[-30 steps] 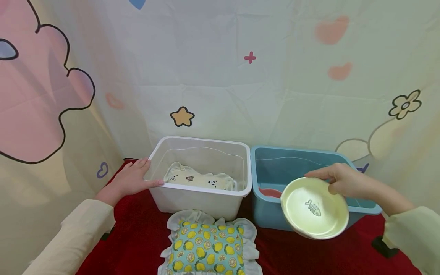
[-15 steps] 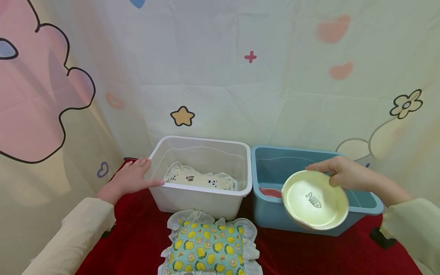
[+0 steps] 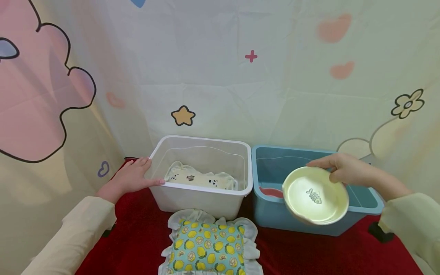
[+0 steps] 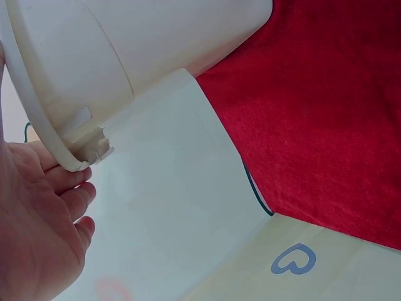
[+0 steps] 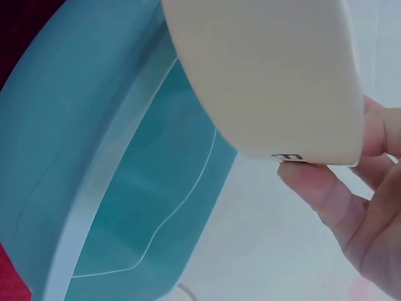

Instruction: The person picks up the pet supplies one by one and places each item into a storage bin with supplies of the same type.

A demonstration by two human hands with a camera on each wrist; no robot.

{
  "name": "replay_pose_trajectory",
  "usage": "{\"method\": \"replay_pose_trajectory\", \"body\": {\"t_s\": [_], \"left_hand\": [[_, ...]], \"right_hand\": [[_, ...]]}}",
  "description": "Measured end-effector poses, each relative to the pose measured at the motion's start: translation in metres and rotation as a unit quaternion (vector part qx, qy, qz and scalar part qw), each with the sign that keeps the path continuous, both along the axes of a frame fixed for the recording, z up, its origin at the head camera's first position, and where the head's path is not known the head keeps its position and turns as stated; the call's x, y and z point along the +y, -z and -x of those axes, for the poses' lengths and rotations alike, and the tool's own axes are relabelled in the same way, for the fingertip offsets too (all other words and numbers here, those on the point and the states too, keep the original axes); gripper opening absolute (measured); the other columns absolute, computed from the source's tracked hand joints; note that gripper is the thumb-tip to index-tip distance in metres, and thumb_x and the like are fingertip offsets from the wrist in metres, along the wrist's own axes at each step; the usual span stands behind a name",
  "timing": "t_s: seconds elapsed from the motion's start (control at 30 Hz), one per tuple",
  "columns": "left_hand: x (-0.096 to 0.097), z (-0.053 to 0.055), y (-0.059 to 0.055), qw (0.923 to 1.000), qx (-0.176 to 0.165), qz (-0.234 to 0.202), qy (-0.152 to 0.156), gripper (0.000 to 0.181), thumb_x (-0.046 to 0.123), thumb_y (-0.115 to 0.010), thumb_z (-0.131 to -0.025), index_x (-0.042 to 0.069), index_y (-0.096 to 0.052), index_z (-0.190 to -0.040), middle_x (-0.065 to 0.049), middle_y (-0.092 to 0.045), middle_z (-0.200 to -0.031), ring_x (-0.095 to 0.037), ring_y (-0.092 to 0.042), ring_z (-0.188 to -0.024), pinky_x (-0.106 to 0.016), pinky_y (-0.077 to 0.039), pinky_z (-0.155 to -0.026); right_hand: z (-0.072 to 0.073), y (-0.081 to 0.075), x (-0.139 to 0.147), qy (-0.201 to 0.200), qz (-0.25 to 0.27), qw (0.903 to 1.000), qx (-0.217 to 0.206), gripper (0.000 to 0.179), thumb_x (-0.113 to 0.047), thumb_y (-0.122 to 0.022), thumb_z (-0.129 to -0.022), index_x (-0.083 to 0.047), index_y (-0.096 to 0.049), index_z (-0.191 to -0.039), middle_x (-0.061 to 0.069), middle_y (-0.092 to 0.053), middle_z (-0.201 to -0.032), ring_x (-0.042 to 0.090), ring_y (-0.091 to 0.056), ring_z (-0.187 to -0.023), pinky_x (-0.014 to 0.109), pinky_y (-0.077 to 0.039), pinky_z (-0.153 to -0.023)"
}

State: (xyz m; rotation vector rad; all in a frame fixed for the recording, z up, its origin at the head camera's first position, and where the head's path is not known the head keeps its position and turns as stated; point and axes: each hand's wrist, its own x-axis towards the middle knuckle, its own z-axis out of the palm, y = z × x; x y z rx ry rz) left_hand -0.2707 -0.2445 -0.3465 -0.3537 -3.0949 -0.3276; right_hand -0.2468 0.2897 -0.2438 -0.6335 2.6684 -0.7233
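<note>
My right hand pinches the rim of a cream bowl printed inside with a fishbone. The bowl is tipped so its inside faces me, and it overlaps the front of the blue bin in the head view. From the right wrist, the bowl's pale outer side shows, thumb against its edge. My left hand rests over the front left corner of the white bin, thumb along the front rim, fingers at the side rim. A cream frilled cloth item with small animal faces lies inside that bin.
A lemon-print cushion with white ruffles lies in front of the white bin. A pink item shows inside the blue bin, partly hidden. Red cloth covers the surface; a printed curtain hangs close behind both bins.
My right hand has lifted the bowl a little, and its inside still faces me. The left hand stays at the white bin's corner.
</note>
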Motion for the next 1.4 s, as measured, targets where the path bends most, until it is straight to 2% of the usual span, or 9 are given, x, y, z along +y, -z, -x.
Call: {"method": "replay_pose_trajectory", "body": {"t_s": [0.33,0.83,1.4], "left_hand": [[0.001,0.000,-0.002,1.0000,-0.004,0.002,-0.003,0.104,0.073,-0.044,-0.071,-0.004,-0.024,-0.137,-0.026,-0.026,-0.140,-0.042,-0.024,-0.127,-0.063,-0.018,-0.099],[0.002,-0.001,-0.002,1.0000,-0.006,-0.003,-0.007,0.103,0.073,-0.045,-0.070,-0.002,-0.024,-0.137,-0.026,-0.026,-0.140,-0.042,-0.024,-0.127,-0.063,-0.018,-0.099],[0.000,0.000,0.001,0.9999,-0.008,-0.006,-0.013,0.105,0.075,-0.045,-0.069,-0.001,-0.023,-0.138,-0.024,-0.026,-0.141,-0.041,-0.026,-0.126,-0.064,-0.023,-0.097]], "right_hand": [[0.007,-0.007,-0.001,0.008,-0.003,1.0000,0.001,0.059,0.015,-0.041,-0.070,0.000,-0.047,-0.127,0.026,-0.048,-0.125,0.012,-0.050,-0.051,0.024,-0.039,-0.040],[0.017,-0.008,-0.002,0.013,-0.010,0.9998,0.007,0.060,0.015,-0.039,-0.068,-0.002,-0.050,-0.125,0.023,-0.054,-0.119,0.011,-0.045,-0.044,0.024,-0.038,-0.038],[0.029,-0.010,-0.003,0.030,-0.008,0.9995,-0.005,0.059,0.014,-0.040,-0.069,-0.002,-0.048,-0.126,0.020,-0.059,-0.111,0.016,-0.052,-0.053,0.024,-0.038,-0.039]]}}
